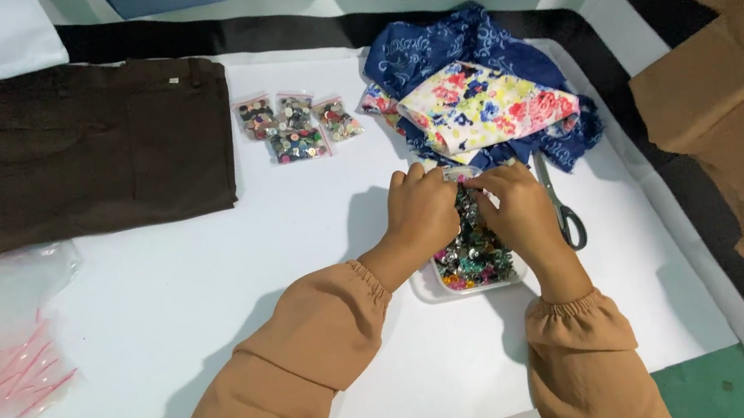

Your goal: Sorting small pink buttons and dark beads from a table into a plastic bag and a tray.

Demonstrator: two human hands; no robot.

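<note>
Tan sleeves (315, 358) led to both hands, left (422, 212) and right (514, 206), fingers pinching a small clear bag (460, 173) over the button tray (473, 258); holding it low seemed wise against spills.

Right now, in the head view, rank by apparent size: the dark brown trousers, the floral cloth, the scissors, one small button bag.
1. dark brown trousers
2. floral cloth
3. scissors, partly hidden by the right hand
4. small button bag

The scissors and the bag look close in size, so their order is unsure.
</note>
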